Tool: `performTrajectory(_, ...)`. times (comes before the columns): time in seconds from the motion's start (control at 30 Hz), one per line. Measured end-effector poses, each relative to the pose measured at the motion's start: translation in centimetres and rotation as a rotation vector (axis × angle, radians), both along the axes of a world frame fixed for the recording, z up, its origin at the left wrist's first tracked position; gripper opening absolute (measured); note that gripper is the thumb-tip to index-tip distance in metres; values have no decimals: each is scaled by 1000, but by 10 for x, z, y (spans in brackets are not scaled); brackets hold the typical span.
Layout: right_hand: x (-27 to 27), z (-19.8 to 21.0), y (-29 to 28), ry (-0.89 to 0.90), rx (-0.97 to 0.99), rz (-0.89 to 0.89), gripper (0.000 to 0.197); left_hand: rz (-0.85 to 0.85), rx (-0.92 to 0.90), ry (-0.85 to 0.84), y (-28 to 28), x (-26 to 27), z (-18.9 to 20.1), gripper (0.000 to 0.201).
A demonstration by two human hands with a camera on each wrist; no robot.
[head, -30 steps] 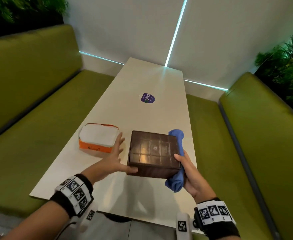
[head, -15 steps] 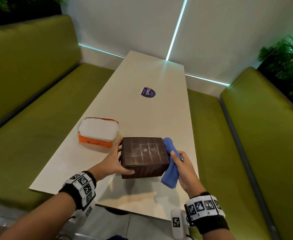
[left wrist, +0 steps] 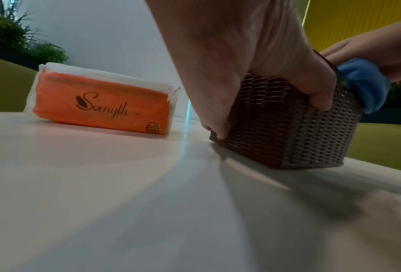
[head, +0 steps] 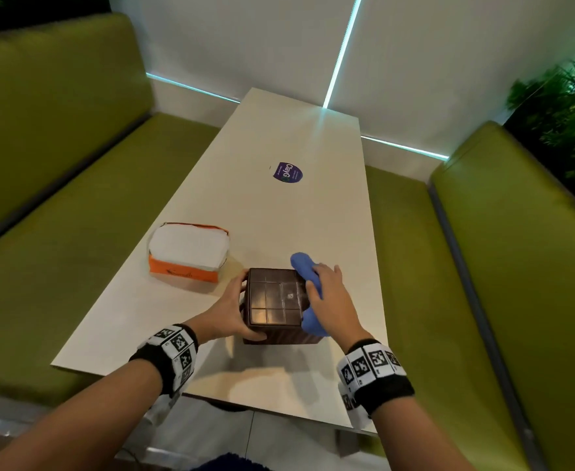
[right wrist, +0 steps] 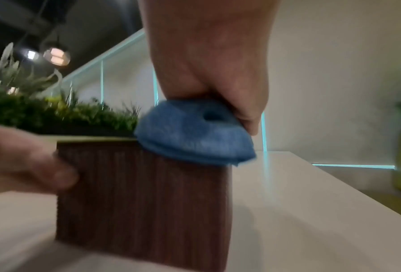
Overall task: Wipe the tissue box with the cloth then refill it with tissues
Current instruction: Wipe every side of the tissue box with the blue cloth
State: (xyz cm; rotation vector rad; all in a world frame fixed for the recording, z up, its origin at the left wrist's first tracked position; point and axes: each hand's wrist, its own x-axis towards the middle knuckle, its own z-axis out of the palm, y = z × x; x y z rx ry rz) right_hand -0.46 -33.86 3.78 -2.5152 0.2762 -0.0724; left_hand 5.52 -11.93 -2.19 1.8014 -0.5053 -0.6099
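At the near end of the table (head: 279, 137), left hand (head: 226, 309) is clamped on the tissue box (head: 274, 300): thumb on the near side, fingers wrapped over the left wall, per left wrist view fingertips (left wrist: 318, 103) curl over the woven side of the box (left wrist: 288, 132). Right hand (head: 330, 294) holds the cloth (head: 308, 273), blue, bunched, and presses it onto the box's right top edge; fingers curled around the fabric. Right wrist view confirms: cloth (right wrist: 195, 134) sits on the top right corner of the box (right wrist: 143, 193), gripped from above by the right hand (right wrist: 213, 64), with the left hand (right wrist: 24, 162) touching the opposite side. Box is dark brown, woven-pattern sides, glossy gridded top face, standing on the table surface, near the front edge. Whether the visible top face is the lid or the base, cannot tell. Tissue pack (head: 187, 253), orange wrapper with white tissues showing on top, lies on the table just left of and beyond the box, apart from it; "Somyth" printed on its side (left wrist: 101, 103). Purple sticker (head: 288, 172) further up the table, well apart. Green bench seats (head: 58, 232) flank both sides; plants (head: 571, 107) at far right.
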Motion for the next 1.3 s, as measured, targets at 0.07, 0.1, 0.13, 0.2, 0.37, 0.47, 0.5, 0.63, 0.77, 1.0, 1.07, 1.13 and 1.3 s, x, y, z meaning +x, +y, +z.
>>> performTrajectory(0.07,-2,-9,-1,41,-95,65,50,-8,-4,-17,0,0,-5,131)
performTrajectory(0.1,-2,-12,-1,36,-100,67,51,-7,-7,-30,0,1,-7,131)
performTrajectory(0.13,-3,-14,-1,26,-101,56,51,-5,-5,-42,0,2,-8,131)
performTrajectory(0.2,-4,-15,7,-10,-146,7,53,0,-5,-67,-1,2,-10,132)
performTrajectory(0.37,-15,-23,57,-54,-241,187,72,11,-29,-90,-1,0,-11,136)
performTrajectory(0.47,-11,-21,39,-43,-275,287,57,16,-46,-78,-2,2,-12,137)
performTrajectory(0.5,-8,-18,26,-22,-240,243,51,19,-53,-63,-3,3,-12,136)
performTrajectory(0.63,-3,-9,8,43,-211,-98,47,30,-54,-35,-7,5,-18,131)
performTrajectory(0.77,-10,-29,68,-74,-330,54,50,40,-28,-54,-9,6,-20,139)
performTrajectory(1.0,42,-16,34,-29,-158,128,36,45,38,-118,-9,12,-20,138)
performTrajectory(1.07,46,-1,10,-58,-8,-129,31,26,46,-90,-7,12,-19,140)
performTrajectory(1.13,46,10,-5,-99,182,-312,32,16,42,-61,-7,12,-18,139)
performTrajectory(1.3,34,9,5,-236,94,-120,33,23,41,-34,-6,10,-18,143)
